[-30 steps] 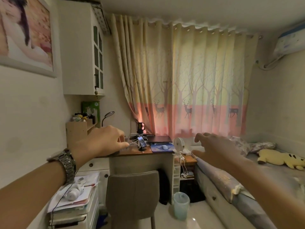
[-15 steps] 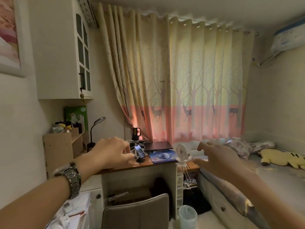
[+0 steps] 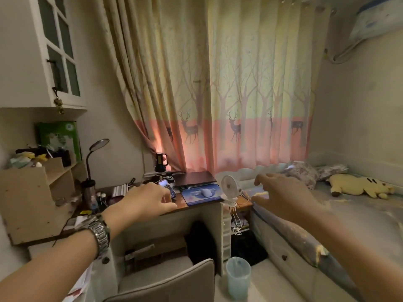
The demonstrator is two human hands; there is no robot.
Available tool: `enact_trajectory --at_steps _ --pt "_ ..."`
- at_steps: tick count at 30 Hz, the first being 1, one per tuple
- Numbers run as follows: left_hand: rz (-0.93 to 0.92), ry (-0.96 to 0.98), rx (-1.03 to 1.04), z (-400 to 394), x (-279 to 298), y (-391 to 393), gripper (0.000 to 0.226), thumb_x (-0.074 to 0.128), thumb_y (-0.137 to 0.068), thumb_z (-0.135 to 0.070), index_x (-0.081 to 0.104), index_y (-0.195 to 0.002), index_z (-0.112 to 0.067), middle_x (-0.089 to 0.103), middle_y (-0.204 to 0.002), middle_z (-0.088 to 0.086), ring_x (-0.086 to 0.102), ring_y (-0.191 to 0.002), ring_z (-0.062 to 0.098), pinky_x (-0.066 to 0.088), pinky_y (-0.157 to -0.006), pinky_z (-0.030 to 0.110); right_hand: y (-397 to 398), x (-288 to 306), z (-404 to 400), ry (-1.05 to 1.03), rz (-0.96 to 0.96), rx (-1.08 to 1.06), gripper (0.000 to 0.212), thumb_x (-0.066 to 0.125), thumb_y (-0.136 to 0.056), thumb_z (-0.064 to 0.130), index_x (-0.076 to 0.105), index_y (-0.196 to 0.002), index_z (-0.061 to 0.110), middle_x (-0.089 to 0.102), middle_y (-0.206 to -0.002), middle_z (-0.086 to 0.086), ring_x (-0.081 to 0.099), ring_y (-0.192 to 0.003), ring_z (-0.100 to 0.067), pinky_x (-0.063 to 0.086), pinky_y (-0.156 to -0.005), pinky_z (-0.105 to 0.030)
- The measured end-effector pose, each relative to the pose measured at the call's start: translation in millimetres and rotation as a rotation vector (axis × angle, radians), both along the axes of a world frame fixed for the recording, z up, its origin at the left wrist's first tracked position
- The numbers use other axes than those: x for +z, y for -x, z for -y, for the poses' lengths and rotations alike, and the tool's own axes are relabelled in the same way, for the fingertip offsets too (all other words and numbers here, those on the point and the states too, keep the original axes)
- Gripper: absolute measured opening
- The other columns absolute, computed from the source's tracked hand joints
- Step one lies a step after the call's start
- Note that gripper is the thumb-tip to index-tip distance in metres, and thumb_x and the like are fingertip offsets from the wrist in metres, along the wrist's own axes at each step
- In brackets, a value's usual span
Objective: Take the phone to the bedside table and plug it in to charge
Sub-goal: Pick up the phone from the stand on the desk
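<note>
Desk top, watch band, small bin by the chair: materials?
Desk top: looks like wood or wood-look laminate, reddish brown, smooth with a slight sheen.
Watch band on the left wrist: most likely metal, silvery links catching highlights.
Small bin: probably plastic, pale blue, translucent and matte; it appears to hold a liner, hard to confirm.

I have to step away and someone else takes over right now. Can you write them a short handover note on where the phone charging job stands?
Left hand: open, empty, reaching toward the phone, not gripping it.
Right hand: open, empty, held out over the bed edge.
Phone: propped on the desk, screen lit, left of the mouse pad.
Bedside table: between desk and bed, white cables hanging there.
Done: nothing yet.
Left: pick up phone, carry it over, plug it in.
</note>
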State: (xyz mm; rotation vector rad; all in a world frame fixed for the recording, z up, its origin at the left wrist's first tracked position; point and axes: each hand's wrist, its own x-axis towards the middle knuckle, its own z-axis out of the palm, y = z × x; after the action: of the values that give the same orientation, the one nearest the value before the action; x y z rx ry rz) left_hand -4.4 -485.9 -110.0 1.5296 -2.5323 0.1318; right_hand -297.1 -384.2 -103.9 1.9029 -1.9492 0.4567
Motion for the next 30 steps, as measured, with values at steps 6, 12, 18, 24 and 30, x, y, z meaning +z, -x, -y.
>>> enact_trajectory --at_steps 6,12,18,24,30 --pt "-0.048 0.041 0.017 80.3 -0.8 44.1 0.036 0.050 -0.081 -0.061 0.067 -0.099 -0.034 0.068 -0.101 -0.011 0.056 -0.079 0.008 0.042 -0.059 0.027 49.9 -7.9 74.8 -0.004 0.026 -0.009 0.042 0.055 -0.085 0.050 0.053 -0.119 0.026 0.064 -0.115 0.002 0.061 -0.103 -0.022 0.051 -0.084 -0.037" --pt "-0.056 -0.086 -0.007 145.6 -36.3 87.8 0.038 0.049 -0.082 -0.062 0.067 -0.098 -0.033 0.068 -0.104 -0.010 0.061 -0.091 0.010 0.053 -0.078 0.033 88.2 -38.5 145.0 -0.038 0.058 0.014 0.040 0.054 -0.085 0.050 0.052 -0.119 0.029 0.062 -0.116 0.005 0.056 -0.110 -0.020 0.042 -0.084 -0.033" --pt "-0.038 -0.050 -0.002 228.2 -56.1 119.0 0.032 0.052 -0.083 -0.057 0.068 -0.096 -0.032 0.065 -0.099 -0.012 0.057 -0.085 0.009 0.040 -0.060 0.025 123.4 -57.5 229.6 -0.060 0.017 -0.008 0.040 0.054 -0.085 0.050 0.054 -0.117 0.026 0.063 -0.115 0.002 0.056 -0.109 -0.023 0.043 -0.083 -0.034" --pt "-0.075 -0.088 0.025 329.3 -75.2 139.3 0.034 0.052 -0.082 -0.057 0.067 -0.097 -0.031 0.067 -0.099 -0.010 0.060 -0.086 0.010 0.051 -0.070 0.031 142.4 -70.9 345.4 -0.114 0.013 0.030 0.039 0.056 -0.085 0.047 0.054 -0.116 0.024 0.064 -0.117 0.001 0.058 -0.109 -0.024 0.043 -0.080 -0.033" --pt "-0.051 -0.113 0.058 408.5 -87.1 155.3 0.035 0.051 -0.083 -0.058 0.066 -0.097 -0.030 0.052 -0.081 -0.014 0.053 -0.084 0.011 0.042 -0.061 0.030 156.4 -89.8 434.4 -0.123 -0.023 0.088 0.038 0.055 -0.084 0.047 0.055 -0.114 0.024 0.063 -0.117 0.000 0.059 -0.107 -0.028 0.040 -0.075 -0.033"
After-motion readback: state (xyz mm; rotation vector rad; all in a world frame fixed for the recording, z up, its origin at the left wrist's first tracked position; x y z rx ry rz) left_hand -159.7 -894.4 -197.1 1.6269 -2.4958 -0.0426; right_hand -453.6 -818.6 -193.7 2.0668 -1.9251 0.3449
